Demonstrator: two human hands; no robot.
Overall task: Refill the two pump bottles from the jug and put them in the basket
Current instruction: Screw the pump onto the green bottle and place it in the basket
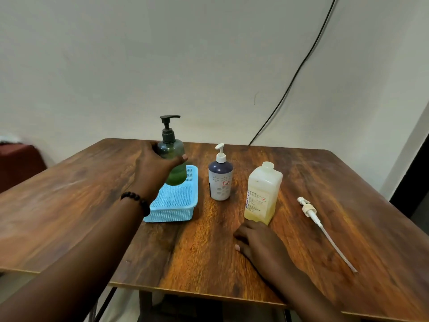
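Nearest the camera, the right hand (260,245) lies palm down on the wooden table (92,205), fingers loosely spread and flat, holding nothing; its fingertips sit just in front of the jug.

The jug (263,192) stands upright, a translucent squarish container with its neck open (no cap or pump on it). Yellowish liquid fills only the bottom part; the rest looks empty. A printed label covers its front, text too small to read. To its right, well apart, a loose white pump head (310,209) with a long dip tube lies flat on the table.

Left of the jug stands the white pump bottle (220,180), upright on the table, outside the basket, with a dark upper band, pale flower pattern, white pump screwed on and a small red-edged sticker. It is opaque, so its fill level cannot be told.

Further left is the blue basket (173,203), a shallow perforated plastic tray. The left hand (155,166), a dark bead bracelet (137,201) on its wrist, wraps its fingers around the green pump bottle (175,168), thumb on one side, fingertips showing on the other. This bottle is upright at the basket's far end; whether its base touches the basket floor cannot be told. It is tinted see-through, black pump on, green liquid in roughly the lower half.

Behind, a black cable (297,73) runs down the pale wall.
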